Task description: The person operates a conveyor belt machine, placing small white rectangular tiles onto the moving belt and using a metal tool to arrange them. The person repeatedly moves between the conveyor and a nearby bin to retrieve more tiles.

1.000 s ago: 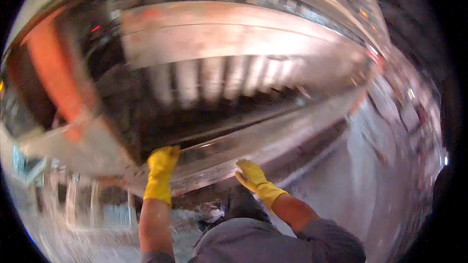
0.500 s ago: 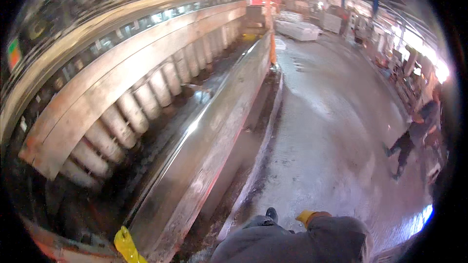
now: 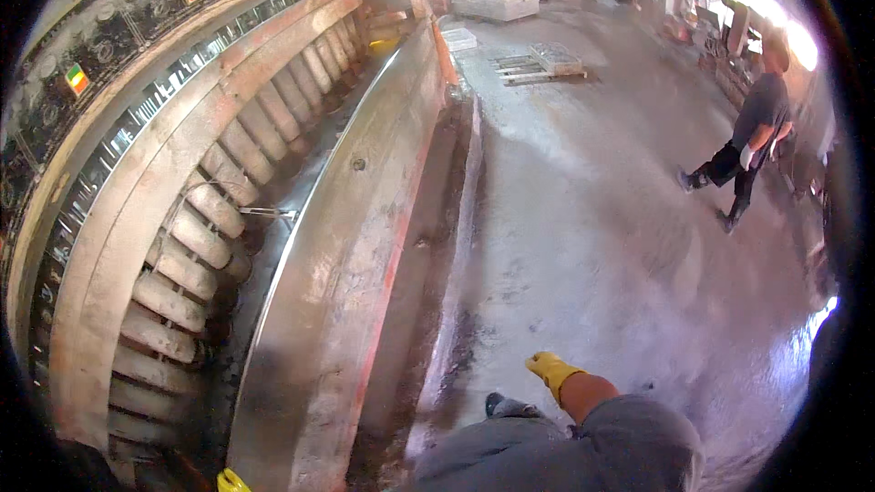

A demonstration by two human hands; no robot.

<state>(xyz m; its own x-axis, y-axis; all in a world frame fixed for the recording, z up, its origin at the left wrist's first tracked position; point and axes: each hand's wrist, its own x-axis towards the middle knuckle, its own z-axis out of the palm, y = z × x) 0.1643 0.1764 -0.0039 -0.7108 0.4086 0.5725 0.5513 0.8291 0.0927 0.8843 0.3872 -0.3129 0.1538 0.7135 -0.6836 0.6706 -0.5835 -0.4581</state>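
My right hand (image 3: pixel 552 374), in a yellow glove, is held out over the grey floor in front of my body. Its fingers point to the left, loosely extended, and nothing shows in them. Only a small part of my left hand (image 3: pixel 232 481), also in a yellow glove, shows at the lower edge. It is near the close end of a long metal trough wall (image 3: pixel 333 246); whether it touches the wall and how its fingers are set is hidden. Left of that wall, a row of thick pale cylinders (image 3: pixel 196 237) sits beneath a long machine beam (image 3: pixel 137 191).
A wet grey floor (image 3: pixel 565 219) runs along the trough's right side. A person (image 3: pixel 761 128) in dark clothes is on the right. Farther off are a pallet (image 3: pixel 533 70) and a pale stacked block (image 3: pixel 497 2). An orange post (image 3: pixel 437 36) marks the trough's far end.
The view has shifted, with the machine and trough now steeper and farther left. My right hand has come forward, and my left has slipped lower out of view. The other person shows more clearly.
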